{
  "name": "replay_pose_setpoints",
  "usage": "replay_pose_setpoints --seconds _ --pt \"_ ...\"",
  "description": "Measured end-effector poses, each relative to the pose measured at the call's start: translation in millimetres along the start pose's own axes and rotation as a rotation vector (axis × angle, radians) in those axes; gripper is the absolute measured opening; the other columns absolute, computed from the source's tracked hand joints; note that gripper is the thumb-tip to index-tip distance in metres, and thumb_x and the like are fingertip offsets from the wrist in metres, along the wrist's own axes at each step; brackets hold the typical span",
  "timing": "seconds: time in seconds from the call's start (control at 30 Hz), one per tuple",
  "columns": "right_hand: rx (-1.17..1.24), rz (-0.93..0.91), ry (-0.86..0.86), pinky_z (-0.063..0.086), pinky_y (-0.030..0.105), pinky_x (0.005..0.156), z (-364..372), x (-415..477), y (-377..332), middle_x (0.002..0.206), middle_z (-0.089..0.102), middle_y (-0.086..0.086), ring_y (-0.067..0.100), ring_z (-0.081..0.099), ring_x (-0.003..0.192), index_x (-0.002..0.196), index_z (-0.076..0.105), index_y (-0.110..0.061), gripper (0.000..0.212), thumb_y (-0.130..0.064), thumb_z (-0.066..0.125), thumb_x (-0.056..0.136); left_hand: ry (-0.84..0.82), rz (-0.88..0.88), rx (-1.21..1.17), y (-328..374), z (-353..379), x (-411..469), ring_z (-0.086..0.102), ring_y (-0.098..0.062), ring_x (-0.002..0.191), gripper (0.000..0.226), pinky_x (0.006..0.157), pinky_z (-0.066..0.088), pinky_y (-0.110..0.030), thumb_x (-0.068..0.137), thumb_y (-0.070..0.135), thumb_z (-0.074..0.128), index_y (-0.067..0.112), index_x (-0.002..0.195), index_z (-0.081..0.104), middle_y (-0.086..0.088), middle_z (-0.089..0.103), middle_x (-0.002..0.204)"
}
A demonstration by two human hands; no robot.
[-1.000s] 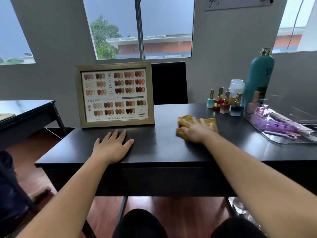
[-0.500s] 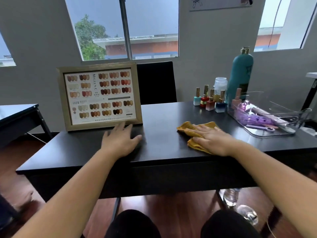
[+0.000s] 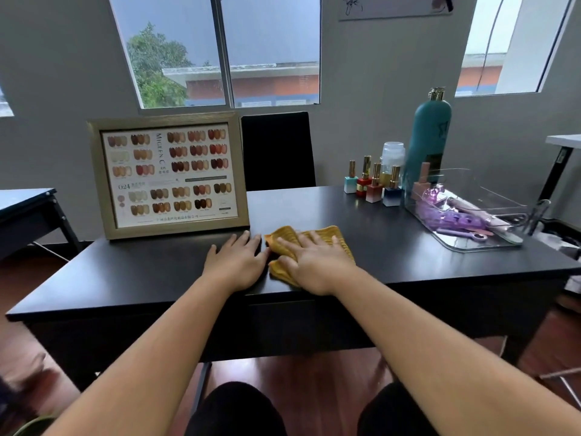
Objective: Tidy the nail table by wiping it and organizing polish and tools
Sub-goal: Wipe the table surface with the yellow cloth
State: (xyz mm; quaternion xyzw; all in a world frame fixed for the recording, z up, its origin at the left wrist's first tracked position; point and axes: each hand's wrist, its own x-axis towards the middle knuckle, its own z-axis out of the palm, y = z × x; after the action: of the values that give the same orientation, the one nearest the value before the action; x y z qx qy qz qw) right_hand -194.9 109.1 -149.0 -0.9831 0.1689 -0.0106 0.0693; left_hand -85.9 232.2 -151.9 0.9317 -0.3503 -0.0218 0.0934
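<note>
Room clutter behind and around the work surface, nothing handled.
A black chair back [image 3: 278, 151] stood upright behind the far edge, just right of a gold-framed nail colour chart [image 3: 168, 174] that stood leaning slightly back. A wide window [image 3: 220, 50] above showed a green tree [image 3: 154, 67] and a brick building with a flat roof [image 3: 248, 80]; a second window [image 3: 509, 45] sat at upper right. A paper sheet with a sketch [image 3: 393, 7] hung on the grey wall [image 3: 377, 89]. Another dark side desk [image 3: 28, 212] stood at left. Reddish wood floor [image 3: 298, 369] lay below.
</note>
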Motion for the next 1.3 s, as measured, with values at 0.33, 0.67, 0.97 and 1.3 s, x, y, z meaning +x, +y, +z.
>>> replay_pose_setpoints --seconds 0.33,0.67,0.97,1.3 --pt "-0.017 0.193 -0.072 0.0 0.05 0.116 -30 -25 134 0.16 -0.004 -0.008 0.015 -0.002 0.147 0.146 0.002 -0.045 0.052 -0.053 0.017 0.097 0.012 -0.006 0.002 1 3 1 0.001 -0.015 0.146 0.058 0.116 0.001 -0.048 0.095 0.053 0.018 0.032 0.149 0.011 0.007 0.003 0.159" --pt "0.001 0.02 -0.078 -0.004 0.055 0.115 -15 30 27 0.16 -0.004 -0.002 0.023 -0.004 0.147 0.149 0.004 -0.041 0.055 -0.053 0.017 0.097 0.206 -0.016 -0.305 0 -4 -4 0.039 -0.026 0.133 0.039 0.108 0.027 -0.037 0.097 0.023 0.033 0.014 0.13 0.051 -0.007 0.046 0.144" --pt "0.089 -0.341 -0.161 -0.005 0.039 0.118 -23 -27 64 0.153 0.002 -0.026 0.001 -0.004 0.144 0.134 0.005 -0.061 0.044 -0.045 0.026 0.099 0.06 0.031 -0.23 -52 -31 -11 0.037 -0.02 0.135 0.045 0.109 0.026 -0.031 0.094 0.037 0.046 0.022 0.137 0.046 0.0 0.043 0.146" --pt "0.046 0.27 -0.074 -0.005 0.059 0.114 -14 33 22 0.16 -0.007 0.001 0.027 -0.008 0.146 0.149 0.002 -0.036 0.066 -0.064 0.018 0.091 0.178 -0.155 -0.06 -134 -27 -33 0.027 -0.016 0.141 0.048 0.115 0.024 -0.042 0.095 0.045 0.036 0.029 0.141 0.038 0.005 0.031 0.153"
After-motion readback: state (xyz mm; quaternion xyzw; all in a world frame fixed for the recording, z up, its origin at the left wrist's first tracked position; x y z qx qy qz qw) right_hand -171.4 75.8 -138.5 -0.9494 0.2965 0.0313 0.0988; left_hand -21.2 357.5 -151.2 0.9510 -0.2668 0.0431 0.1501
